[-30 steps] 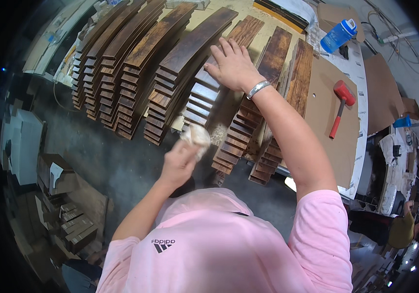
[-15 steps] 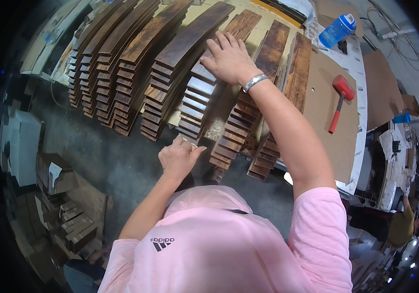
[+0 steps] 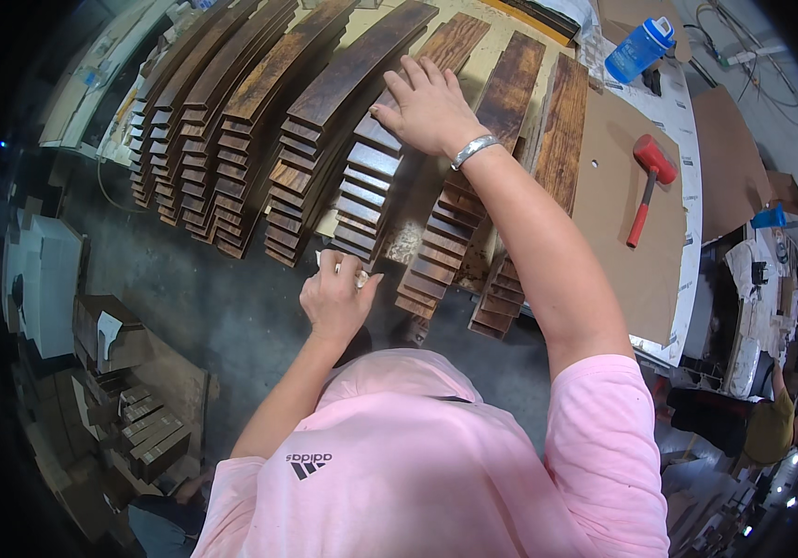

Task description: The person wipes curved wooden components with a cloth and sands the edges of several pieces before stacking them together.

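Observation:
My right hand, a silver bangle on its wrist, lies with fingers spread on top of a stack of dark brown wooden planks. The planks in that stack are stepped at the near end, and their end faces shine. At its lowest near end my left hand is closed around a crumpled whitish cloth, mostly hidden by the fingers. Just left stands another plank stack, and to the right a further stack with mottled grain.
More plank stacks line the table's left side. On the right, a red mallet lies on a cardboard sheet, with a blue bottle behind. Open cardboard boxes sit at lower left. Another person is at far right.
My left hand has shifted slightly up and left along the stack's near end, showing more of the cloth. The right hand stays flat on the top plank, with only a slight shift.

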Motion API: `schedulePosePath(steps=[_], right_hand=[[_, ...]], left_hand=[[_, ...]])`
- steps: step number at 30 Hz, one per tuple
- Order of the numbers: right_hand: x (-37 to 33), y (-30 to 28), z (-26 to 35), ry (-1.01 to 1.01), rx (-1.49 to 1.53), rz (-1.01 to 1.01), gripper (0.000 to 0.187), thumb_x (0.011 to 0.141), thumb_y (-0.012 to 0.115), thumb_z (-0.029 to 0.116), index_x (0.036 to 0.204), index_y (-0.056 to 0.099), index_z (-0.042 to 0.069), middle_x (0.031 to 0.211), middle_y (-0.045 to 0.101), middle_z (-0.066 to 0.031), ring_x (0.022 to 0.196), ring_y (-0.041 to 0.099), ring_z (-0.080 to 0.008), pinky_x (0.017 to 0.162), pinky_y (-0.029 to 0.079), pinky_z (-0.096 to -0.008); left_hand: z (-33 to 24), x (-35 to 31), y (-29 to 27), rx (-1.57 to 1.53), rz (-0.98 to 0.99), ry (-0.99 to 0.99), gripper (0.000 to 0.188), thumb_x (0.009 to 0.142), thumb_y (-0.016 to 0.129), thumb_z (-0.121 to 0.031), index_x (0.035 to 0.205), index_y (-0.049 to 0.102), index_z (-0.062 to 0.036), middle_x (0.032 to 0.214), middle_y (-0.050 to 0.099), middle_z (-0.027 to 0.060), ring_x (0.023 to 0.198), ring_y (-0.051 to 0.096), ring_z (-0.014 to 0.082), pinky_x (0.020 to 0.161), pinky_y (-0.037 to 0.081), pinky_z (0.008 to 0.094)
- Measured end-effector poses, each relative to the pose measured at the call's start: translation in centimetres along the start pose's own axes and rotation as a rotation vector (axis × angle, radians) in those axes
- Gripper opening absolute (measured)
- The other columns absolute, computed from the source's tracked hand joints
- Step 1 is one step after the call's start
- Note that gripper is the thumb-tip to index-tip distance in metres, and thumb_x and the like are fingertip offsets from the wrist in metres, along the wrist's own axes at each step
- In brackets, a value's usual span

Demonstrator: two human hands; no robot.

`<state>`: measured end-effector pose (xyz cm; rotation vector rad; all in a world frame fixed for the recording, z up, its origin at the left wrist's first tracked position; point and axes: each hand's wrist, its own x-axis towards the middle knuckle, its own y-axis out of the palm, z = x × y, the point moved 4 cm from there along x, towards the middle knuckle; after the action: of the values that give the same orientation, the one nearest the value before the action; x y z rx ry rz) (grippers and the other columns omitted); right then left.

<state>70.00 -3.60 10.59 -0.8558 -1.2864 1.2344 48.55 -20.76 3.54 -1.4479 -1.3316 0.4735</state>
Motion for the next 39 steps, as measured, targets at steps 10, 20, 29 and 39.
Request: schedulePosePath(steps=[10, 20, 29, 39], right_hand=[[0.0, 0.1, 0.0, -0.016, 0.011, -0.032, 0.065, 0.099, 0.040, 0.057, 0.145, 0.044, 0.011, 0.160, 0.029, -0.0174, 0.149, 0.022, -0.0367, 0.120, 0.018, -0.0540], [0.0, 0.2, -0.2, -0.015, 0.019, -0.045, 0.064, 0.099, 0.041, 0.058, 0.144, 0.045, 0.012, 0.160, 0.029, -0.0171, 0.149, 0.022, -0.0368, 0.121, 0.018, -0.0545], [0.1, 0.1, -0.2, -0.010, -0.006, -0.018, 0.066, 0.099, 0.040, 0.058, 0.146, 0.044, 0.012, 0.161, 0.028, -0.0171, 0.150, 0.021, -0.0366, 0.121, 0.017, -0.0539], [0.2, 0.3, -0.2, -0.004, -0.020, 0.004, 0.068, 0.099, 0.038, 0.059, 0.149, 0.041, 0.013, 0.161, 0.027, -0.0166, 0.150, 0.021, -0.0364, 0.121, 0.016, -0.0531]], left_hand=[[-0.6, -0.4, 0.3, 0.017, -0.112, 0.130, 0.011, 0.076, 0.078, -0.021, 0.080, 0.068, -0.0174, 0.089, 0.061, 0.0014, 0.060, 0.059, 0.0248, 0.055, 0.044, 0.0377], [0.2, -0.8, 0.5, -0.099, -0.160, 0.220, 0.010, 0.076, 0.077, -0.012, 0.081, 0.069, -0.0134, 0.089, 0.063, 0.0011, 0.064, 0.060, 0.0229, 0.058, 0.044, 0.0358], [0.2, -0.9, 0.1, -0.138, -0.123, 0.111, 0.018, 0.076, 0.080, -0.018, 0.076, 0.063, -0.0129, 0.087, 0.062, 0.0028, 0.062, 0.060, 0.0240, 0.054, 0.045, 0.0363], [1.2, -0.2, -2.3, -0.356, -0.121, -0.118, 0.015, 0.078, 0.077, -0.014, 0.081, 0.063, -0.0076, 0.089, 0.061, 0.0093, 0.072, 0.065, 0.0310, 0.061, 0.051, 0.0387]])
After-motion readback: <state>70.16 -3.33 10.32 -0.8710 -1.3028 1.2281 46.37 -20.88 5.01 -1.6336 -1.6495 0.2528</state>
